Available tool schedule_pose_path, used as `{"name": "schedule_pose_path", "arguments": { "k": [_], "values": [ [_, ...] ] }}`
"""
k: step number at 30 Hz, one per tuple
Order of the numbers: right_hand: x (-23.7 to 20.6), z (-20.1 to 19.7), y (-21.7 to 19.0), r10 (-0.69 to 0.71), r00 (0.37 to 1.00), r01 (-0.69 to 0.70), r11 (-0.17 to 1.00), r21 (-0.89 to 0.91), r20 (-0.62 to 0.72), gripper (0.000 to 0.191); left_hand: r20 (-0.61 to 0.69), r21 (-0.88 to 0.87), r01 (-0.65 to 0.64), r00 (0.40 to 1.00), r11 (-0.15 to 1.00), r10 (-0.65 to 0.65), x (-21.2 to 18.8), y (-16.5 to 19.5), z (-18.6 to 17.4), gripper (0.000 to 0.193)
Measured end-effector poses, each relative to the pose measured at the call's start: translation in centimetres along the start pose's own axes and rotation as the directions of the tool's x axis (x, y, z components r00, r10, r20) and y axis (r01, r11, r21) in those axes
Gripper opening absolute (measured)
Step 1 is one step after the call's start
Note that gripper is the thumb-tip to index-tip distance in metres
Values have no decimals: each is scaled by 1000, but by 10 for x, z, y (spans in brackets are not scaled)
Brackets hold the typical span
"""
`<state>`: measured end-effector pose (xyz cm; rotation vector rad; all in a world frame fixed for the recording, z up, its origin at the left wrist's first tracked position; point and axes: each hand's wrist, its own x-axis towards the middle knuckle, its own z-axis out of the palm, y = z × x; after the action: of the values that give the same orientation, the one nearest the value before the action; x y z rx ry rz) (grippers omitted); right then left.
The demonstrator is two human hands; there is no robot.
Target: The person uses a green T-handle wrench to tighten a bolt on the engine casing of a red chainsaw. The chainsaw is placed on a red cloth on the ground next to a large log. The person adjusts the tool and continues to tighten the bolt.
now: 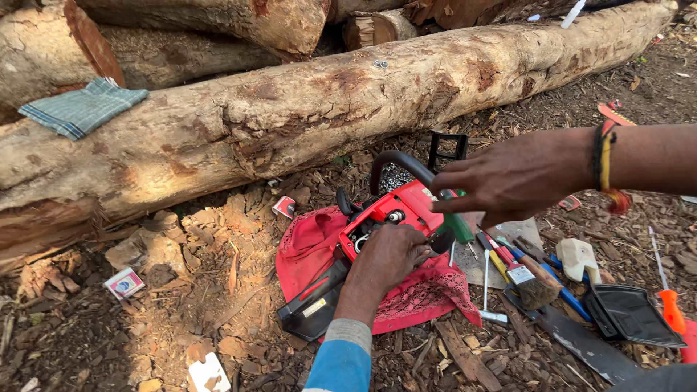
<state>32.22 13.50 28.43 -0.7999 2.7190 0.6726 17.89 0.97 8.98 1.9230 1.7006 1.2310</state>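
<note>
A long barked log (305, 116) lies across the ground above a red chainsaw body (388, 218), which sits on a red cloth (312, 247) on the dirt. The right hand (515, 174) grips the saw's black handle (403, 163), fingers curled; the left hand (388, 258) presses on the body, fingers bent inward. A paintbrush (526, 276) and orange-handled screwdriver (669, 305) lie nearby.

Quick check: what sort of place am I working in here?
Likely an outdoor wood-cutting yard: big felled logs lie on chip-strewn dirt, and a red chainsaw sits on a red cloth beside scattered hand tools.
</note>
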Motion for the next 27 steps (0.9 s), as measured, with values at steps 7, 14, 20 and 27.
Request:
{"name": "schedule_pose_path", "arguments": {
  "k": [7, 14, 20, 27],
  "values": [
    [19, 22, -12, 344, 892, -388, 915, 108, 293, 49, 17, 61, 8, 1000, 998, -9, -1, -6, -1, 15],
    [30, 21, -36, 629, 383, -849, -50, 526, 677, 47, 30, 114, -17, 999, 993, 13, 1, -6, 2, 17],
    [7, 4, -2, 72, 982, -77, 997, -21, -174, 49, 35, 41, 34, 999, 999, -36, -1, -5, -1, 18],
    [7, 22, 20, -62, 947, 90, 993, -77, 314, 60, 30, 26, 26, 999, 999, -26, 3, -11, 5, 16]
  ]
}}
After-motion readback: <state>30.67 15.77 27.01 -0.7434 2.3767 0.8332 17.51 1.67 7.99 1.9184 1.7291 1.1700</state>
